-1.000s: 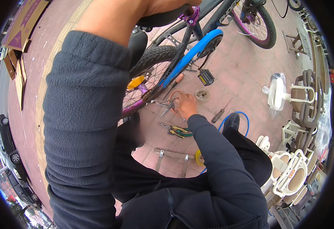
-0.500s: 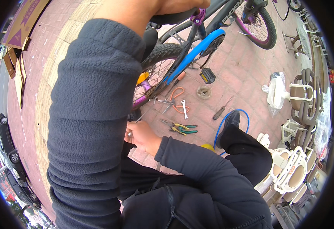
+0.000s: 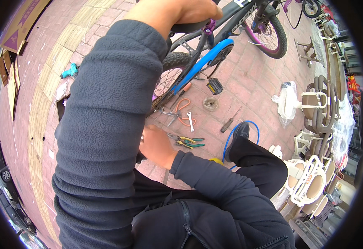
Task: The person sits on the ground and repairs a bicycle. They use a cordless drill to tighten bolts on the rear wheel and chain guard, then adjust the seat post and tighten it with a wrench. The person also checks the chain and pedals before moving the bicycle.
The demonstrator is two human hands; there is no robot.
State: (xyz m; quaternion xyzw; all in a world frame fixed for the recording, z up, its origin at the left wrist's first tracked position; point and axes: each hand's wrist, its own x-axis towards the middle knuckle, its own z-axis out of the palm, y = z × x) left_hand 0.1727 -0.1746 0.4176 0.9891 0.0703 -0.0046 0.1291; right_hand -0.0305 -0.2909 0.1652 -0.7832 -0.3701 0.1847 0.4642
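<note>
My left hand (image 3: pixel 190 11) is curled over the black saddle (image 3: pixel 190 27) of a dark bicycle (image 3: pixel 225 27) with a blue chain guard (image 3: pixel 204 62). My left sleeve covers much of the rear wheel (image 3: pixel 163 83). Low beside that wheel, my right hand (image 3: pixel 158 143) is closed. Its fingertips lie partly behind the left sleeve, and only a small metallic bit shows at them. On the paving near the right hand are two pairs of pliers (image 3: pixel 188 142), an open-end wrench (image 3: pixel 191 121), orange-handled cutters (image 3: pixel 182 112) and a screwdriver (image 3: pixel 230 120).
A small round tub (image 3: pixel 210 103) sits beneath the bike's pedal (image 3: pixel 214 86). A blue hose (image 3: pixel 258 135) curves round my shoe (image 3: pixel 240 133). To the left lie a teal power drill (image 3: pixel 69 71) and cardboard (image 3: pixel 13 89). Beige child seats (image 3: pixel 312 180) crowd the right side.
The view has shifted, bringing the teal drill into sight beyond my left sleeve. My left hand stays on the saddle. A thin metal rod seen by my right hand no longer shows.
</note>
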